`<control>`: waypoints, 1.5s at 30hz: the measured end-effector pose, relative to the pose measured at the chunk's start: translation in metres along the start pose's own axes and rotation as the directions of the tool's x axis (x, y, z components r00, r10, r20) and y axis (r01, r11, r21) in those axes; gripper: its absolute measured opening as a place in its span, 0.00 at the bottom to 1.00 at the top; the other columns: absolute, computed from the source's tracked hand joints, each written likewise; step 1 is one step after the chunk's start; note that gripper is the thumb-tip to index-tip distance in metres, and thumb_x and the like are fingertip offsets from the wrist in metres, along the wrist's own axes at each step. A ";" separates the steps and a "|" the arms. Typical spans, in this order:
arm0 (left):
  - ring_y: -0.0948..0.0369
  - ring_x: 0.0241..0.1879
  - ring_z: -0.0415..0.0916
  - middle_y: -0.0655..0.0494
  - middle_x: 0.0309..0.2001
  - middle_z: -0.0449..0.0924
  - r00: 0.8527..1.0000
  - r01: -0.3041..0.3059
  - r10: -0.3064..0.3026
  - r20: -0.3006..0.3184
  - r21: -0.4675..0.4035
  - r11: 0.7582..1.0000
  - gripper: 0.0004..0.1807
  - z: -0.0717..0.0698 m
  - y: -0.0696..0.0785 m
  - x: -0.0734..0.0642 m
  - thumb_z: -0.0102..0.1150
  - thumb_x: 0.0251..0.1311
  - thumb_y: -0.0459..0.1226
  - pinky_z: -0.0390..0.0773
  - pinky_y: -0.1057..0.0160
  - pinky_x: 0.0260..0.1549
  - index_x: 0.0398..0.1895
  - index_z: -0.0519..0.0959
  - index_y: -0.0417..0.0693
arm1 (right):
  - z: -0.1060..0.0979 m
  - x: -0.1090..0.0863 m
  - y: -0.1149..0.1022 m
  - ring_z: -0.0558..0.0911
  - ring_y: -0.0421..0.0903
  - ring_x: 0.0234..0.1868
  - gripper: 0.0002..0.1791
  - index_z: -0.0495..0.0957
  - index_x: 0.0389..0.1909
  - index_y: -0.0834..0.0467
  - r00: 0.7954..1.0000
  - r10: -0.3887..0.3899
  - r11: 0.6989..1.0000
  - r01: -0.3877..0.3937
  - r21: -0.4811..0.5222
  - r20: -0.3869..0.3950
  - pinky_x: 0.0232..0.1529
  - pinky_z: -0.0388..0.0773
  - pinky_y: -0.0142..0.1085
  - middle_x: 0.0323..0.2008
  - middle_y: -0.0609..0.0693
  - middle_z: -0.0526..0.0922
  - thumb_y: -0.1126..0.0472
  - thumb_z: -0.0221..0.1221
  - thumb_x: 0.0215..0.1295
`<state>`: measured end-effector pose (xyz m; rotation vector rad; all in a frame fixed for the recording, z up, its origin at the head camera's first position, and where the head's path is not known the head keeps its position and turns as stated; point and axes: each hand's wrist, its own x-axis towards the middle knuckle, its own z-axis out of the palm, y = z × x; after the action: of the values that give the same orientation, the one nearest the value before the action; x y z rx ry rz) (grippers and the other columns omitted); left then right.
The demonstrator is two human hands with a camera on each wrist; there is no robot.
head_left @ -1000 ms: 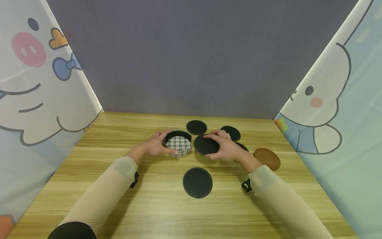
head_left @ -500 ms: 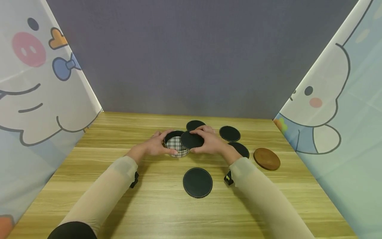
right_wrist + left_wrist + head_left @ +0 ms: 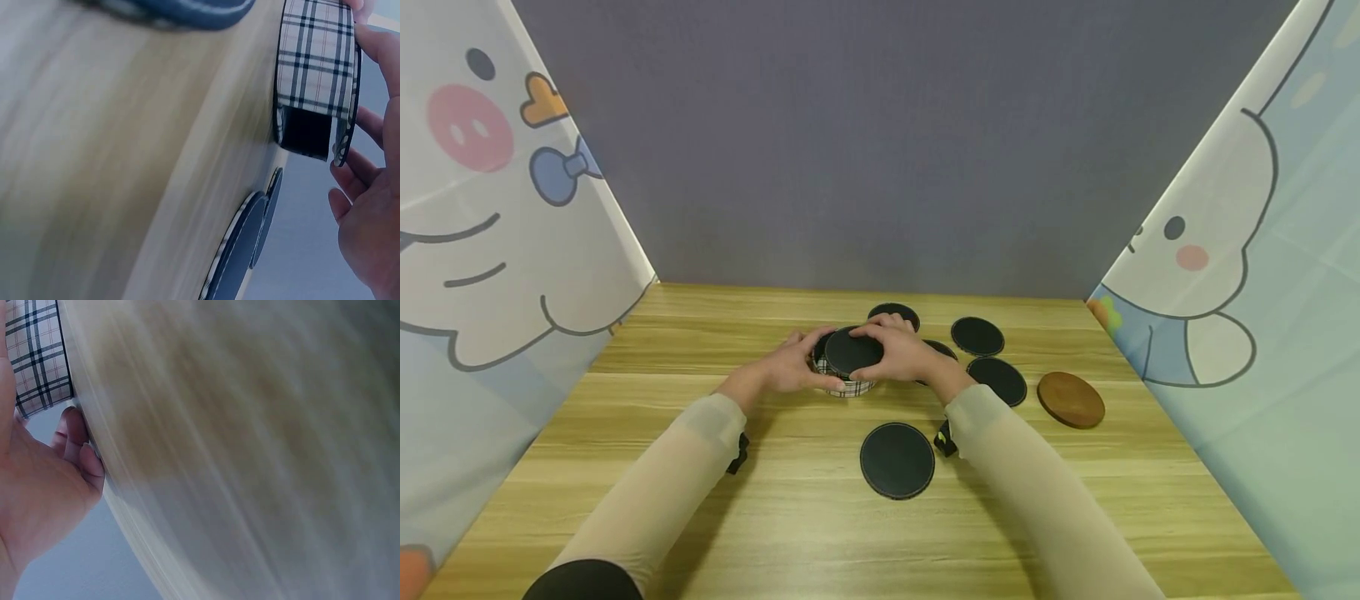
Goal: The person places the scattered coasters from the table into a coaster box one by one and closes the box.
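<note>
A round coaster holder [image 3: 850, 388] with a plaid outer wall stands on the table in the head view. My left hand [image 3: 786, 365] grips its left side, thumb at the front. Pinched in my right hand [image 3: 901, 350] is a black round coaster [image 3: 852, 352], which covers most of the holder's opening. In the right wrist view the coaster's thin edge [image 3: 344, 139] lies along the top of the plaid wall [image 3: 315, 59], above a gap in that wall. The left wrist view catches part of the plaid wall [image 3: 39, 359] beyond my palm.
Several more black coasters lie on the wooden table [image 3: 775, 517]: one in front [image 3: 897, 461], one at the back [image 3: 895, 313], others to the right, such as a coaster [image 3: 996, 381]. A brown wooden disc [image 3: 1071, 400] lies farther right. A grey panel [image 3: 880, 150] stands behind.
My right hand has carried the coaster leftward from beside the holder to over its opening. Coasters under the right arm have come into view. My left hand has stayed on the holder.
</note>
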<state>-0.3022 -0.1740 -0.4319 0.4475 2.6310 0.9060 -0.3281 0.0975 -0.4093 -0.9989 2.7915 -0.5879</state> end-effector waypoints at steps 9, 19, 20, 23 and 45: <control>0.35 0.72 0.67 0.36 0.73 0.60 1.000 -0.007 0.007 -0.001 -0.002 1.000 0.67 0.002 0.000 0.000 0.77 0.56 0.70 0.69 0.30 0.70 0.91 0.46 0.70 | 0.002 0.004 -0.006 0.59 0.60 0.82 0.46 0.72 0.82 0.44 0.999 -0.015 0.998 0.013 0.055 0.046 0.82 0.53 0.65 0.82 0.55 0.65 0.35 0.75 0.66; 0.35 0.72 0.67 0.35 0.74 0.59 1.000 -0.012 0.012 0.002 0.001 1.000 0.67 -0.001 0.001 -0.001 0.76 0.57 0.70 0.69 0.29 0.70 0.91 0.46 0.69 | 0.002 0.008 -0.007 0.58 0.59 0.84 0.47 0.70 0.83 0.44 0.997 -0.018 0.998 0.013 0.061 0.071 0.83 0.54 0.64 0.84 0.54 0.63 0.35 0.74 0.66; 0.34 0.72 0.67 0.35 0.74 0.59 1.000 -0.012 0.012 0.003 0.003 1.000 0.67 -0.001 0.001 -0.001 0.76 0.57 0.70 0.69 0.29 0.69 0.92 0.46 0.69 | 0.002 0.008 -0.007 0.57 0.59 0.84 0.47 0.70 0.83 0.44 0.997 -0.017 0.998 0.013 0.059 0.075 0.83 0.54 0.64 0.84 0.54 0.62 0.34 0.74 0.67; 0.35 0.72 0.67 0.35 0.74 0.59 1.000 -0.011 0.011 0.003 0.005 1.000 0.67 -0.001 0.001 -0.001 0.76 0.57 0.71 0.69 0.29 0.70 0.92 0.46 0.69 | 0.003 0.008 -0.007 0.55 0.60 0.86 0.47 0.69 0.83 0.45 0.996 -0.018 0.999 0.014 0.051 0.086 0.84 0.53 0.65 0.86 0.54 0.61 0.34 0.73 0.68; 0.32 0.74 0.66 0.34 0.74 0.60 1.000 -0.020 0.020 -0.018 0.002 1.000 0.66 0.001 0.001 -0.001 0.77 0.56 0.69 0.68 0.25 0.71 0.91 0.47 0.67 | -0.009 -0.038 0.010 0.82 0.50 0.61 0.32 0.75 0.78 0.52 0.999 -0.029 0.978 0.022 0.209 0.028 0.63 0.81 0.51 0.74 0.57 0.71 0.46 0.67 0.79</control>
<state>-0.3009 -0.1729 -0.4324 0.4683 2.6482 0.9181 -0.3066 0.1315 -0.4056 -0.9917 2.6263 -0.8406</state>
